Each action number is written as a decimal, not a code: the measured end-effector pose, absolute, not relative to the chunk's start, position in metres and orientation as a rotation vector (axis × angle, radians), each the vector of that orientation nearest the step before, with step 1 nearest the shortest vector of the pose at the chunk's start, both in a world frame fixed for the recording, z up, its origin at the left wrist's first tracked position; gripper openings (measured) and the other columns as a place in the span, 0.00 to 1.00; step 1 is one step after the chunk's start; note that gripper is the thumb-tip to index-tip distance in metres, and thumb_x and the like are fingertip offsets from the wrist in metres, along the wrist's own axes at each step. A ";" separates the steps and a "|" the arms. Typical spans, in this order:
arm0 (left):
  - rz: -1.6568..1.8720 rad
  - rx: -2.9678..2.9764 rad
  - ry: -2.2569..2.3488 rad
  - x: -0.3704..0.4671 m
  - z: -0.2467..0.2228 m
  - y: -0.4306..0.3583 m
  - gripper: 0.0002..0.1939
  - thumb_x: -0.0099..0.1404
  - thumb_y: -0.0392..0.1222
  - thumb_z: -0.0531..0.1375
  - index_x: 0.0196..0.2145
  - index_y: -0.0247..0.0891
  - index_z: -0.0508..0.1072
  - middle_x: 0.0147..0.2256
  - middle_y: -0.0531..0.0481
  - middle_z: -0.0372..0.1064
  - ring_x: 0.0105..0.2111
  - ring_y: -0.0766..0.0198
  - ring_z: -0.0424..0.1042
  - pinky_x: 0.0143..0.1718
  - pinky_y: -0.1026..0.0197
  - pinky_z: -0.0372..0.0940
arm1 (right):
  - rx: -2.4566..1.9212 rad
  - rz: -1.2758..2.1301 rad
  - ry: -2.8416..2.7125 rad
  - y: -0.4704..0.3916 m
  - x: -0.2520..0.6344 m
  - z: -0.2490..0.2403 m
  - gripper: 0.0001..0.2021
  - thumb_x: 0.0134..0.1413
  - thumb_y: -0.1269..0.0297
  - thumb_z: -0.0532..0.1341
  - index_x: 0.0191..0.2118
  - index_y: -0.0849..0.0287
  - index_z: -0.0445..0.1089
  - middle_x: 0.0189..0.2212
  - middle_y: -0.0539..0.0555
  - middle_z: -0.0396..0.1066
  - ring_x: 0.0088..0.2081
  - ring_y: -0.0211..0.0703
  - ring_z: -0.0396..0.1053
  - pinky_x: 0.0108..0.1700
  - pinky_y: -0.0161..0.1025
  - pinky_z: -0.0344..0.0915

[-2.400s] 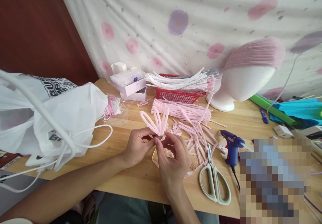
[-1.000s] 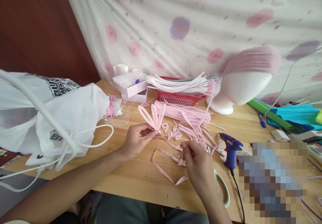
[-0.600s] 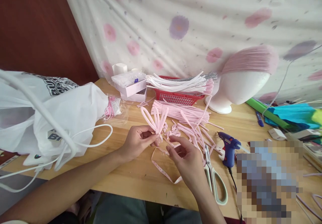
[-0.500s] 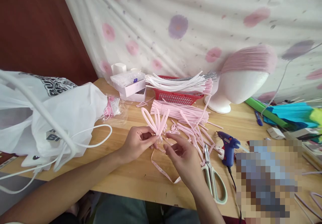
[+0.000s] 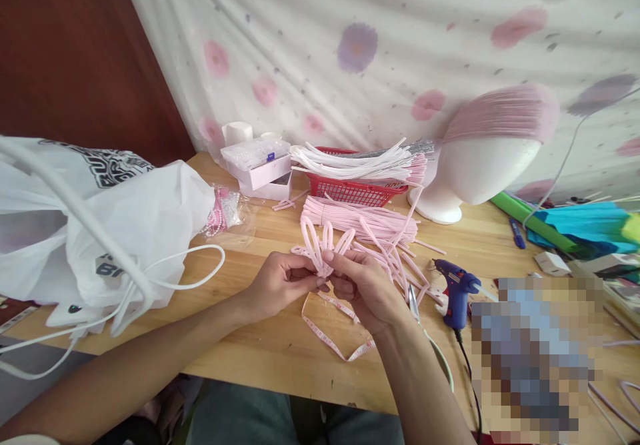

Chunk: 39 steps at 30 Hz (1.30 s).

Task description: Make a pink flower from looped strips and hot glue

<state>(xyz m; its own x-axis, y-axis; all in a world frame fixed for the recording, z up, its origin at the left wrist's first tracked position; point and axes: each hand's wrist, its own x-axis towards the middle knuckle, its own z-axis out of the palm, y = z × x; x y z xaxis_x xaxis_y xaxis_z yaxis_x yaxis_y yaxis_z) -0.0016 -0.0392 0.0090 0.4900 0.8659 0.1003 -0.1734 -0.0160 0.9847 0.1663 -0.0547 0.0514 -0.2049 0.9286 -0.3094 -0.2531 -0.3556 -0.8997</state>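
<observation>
A small piece of pink pipe cleaners bent into three upright loops (image 5: pixel 312 242) is pinched at its base between my hands. My left hand (image 5: pixel 280 282) grips it from the left, fingertips closed. From the right, my right hand (image 5: pixel 360 278) holds it too, with the thumb pressed against the loops. Under the hands a pink and white tape measure (image 5: pixel 325 342) lies curled on the table. Loose pink pipe cleaners (image 5: pixel 395 252) are scattered just behind the right hand. Green-handled scissors (image 5: pixel 440 355) lie partly hidden by my right forearm.
A red basket (image 5: pixel 345 192) holds white, silver and pink pipe cleaners; a pink bundle (image 5: pixel 350 218) lies before it. A white foam head (image 5: pixel 485 172) and a blue glue gun (image 5: pixel 456 288) are on the right. White bags (image 5: pixel 135 232) and plastic boxes (image 5: pixel 257 158) are left.
My right hand has moved in from the right and closed on the looped pipe cleaners. The loops have shifted slightly right and spread apart. My right forearm now covers more of the scissors.
</observation>
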 end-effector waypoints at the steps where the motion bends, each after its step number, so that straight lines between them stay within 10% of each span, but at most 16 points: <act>1: 0.930 1.353 0.689 -0.002 0.010 -0.039 0.13 0.61 0.46 0.69 0.36 0.32 0.81 0.36 0.42 0.82 0.36 0.54 0.82 0.44 0.54 0.77 | -1.141 1.710 -0.915 -0.053 0.167 0.052 0.24 0.37 0.50 0.76 0.20 0.60 0.63 0.15 0.41 0.52 0.19 0.27 0.41 0.23 0.34 0.35; 12: 0.882 1.500 0.767 -0.002 0.015 -0.039 0.15 0.62 0.50 0.67 0.31 0.33 0.82 0.27 0.44 0.79 0.28 0.59 0.80 0.33 0.62 0.76 | -1.218 1.581 -0.974 -0.047 0.165 0.056 0.23 0.36 0.55 0.76 0.16 0.59 0.62 0.13 0.42 0.56 0.17 0.26 0.43 0.21 0.35 0.35; 39: 1.068 1.802 0.802 -0.002 0.014 -0.037 0.10 0.65 0.45 0.65 0.35 0.37 0.85 0.38 0.41 0.82 0.38 0.56 0.80 0.43 0.58 0.74 | -1.139 1.620 -0.898 -0.045 0.162 0.049 0.18 0.35 0.57 0.75 0.20 0.61 0.67 0.16 0.45 0.60 0.18 0.26 0.47 0.20 0.33 0.40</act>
